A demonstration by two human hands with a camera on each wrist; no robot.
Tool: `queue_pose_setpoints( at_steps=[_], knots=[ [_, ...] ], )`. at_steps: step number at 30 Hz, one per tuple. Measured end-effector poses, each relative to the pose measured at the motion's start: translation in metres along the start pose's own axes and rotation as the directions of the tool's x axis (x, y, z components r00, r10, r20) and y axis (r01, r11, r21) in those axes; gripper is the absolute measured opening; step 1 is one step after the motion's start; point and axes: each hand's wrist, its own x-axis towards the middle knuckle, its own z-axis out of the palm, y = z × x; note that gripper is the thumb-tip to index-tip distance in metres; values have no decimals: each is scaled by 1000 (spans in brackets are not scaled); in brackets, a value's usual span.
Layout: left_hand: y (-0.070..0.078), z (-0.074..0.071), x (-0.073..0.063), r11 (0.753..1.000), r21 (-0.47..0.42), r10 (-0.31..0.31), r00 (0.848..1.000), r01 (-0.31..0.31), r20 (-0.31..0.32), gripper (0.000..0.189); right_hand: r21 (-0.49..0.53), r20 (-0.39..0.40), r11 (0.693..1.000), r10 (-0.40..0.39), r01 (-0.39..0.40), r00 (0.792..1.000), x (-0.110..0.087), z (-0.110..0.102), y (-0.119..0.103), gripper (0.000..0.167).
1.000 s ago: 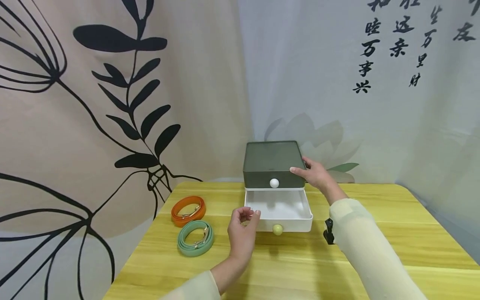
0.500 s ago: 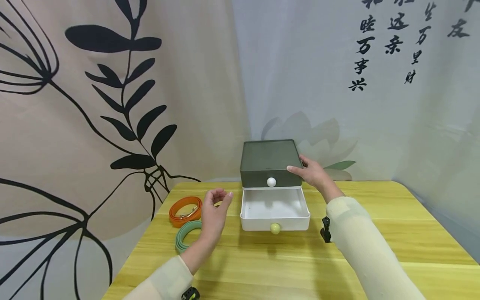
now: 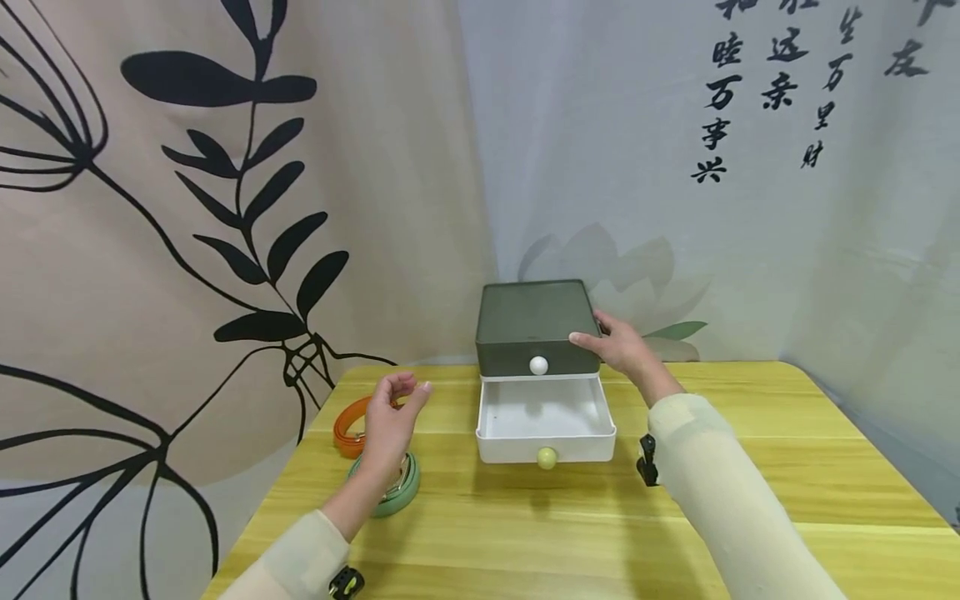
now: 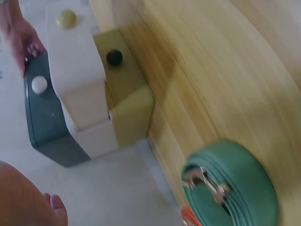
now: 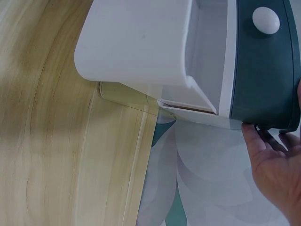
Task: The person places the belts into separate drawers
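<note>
A small desktop drawer unit stands near the table's back edge. Its dark green top drawer [image 3: 537, 321] has a white knob, and the white drawer [image 3: 546, 414] below, with a yellow-green knob, is pulled out. My right hand [image 3: 626, 350] grips the unit's upper right side, thumb near the front top edge. To the left, my left hand [image 3: 386, 429] is over two coiled straps, fingers loosely bent and holding nothing. It partly hides the orange strap [image 3: 347, 429] and the green strap [image 3: 401, 497]; the left wrist view shows metal clasps on the green strap [image 4: 249, 181].
An olive bottom drawer [image 4: 129, 94] with a black knob sits under the white one, pushed in. Behind the wooden table [image 3: 750, 467] hangs a printed cloth [image 3: 420, 208] with plants and writing.
My left hand has moved away from the open white drawer, leftward to above the coiled straps. My right hand has stayed on the drawer unit. The view has shifted slightly.
</note>
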Motion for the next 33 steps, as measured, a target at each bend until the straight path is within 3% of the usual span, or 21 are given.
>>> queue_pose_setpoints(
  at_steps=[7,13,21,29,33],
  knots=[
    [-13,-25,8,998,61,-32,999,31,26,52,5,-12,1000,9,-9,1000,0,0,0,86],
    [-29,-45,8,982,175,-75,996,67,38,56,2,-6,1000,0,0,1000,-1,0,2,87],
    [-50,-77,8,971,236,-79,987,45,139,64,-11,-10,1000,-4,4,1000,-1,2,1,86],
    [-70,-99,5,943,328,-109,984,58,141,72,1,-5,1000,7,-7,1000,-1,1,1,85],
    [-78,-105,2,938,345,-80,983,19,164,70,1,-9,1000,9,-9,1000,-1,0,1,85]
  ],
)
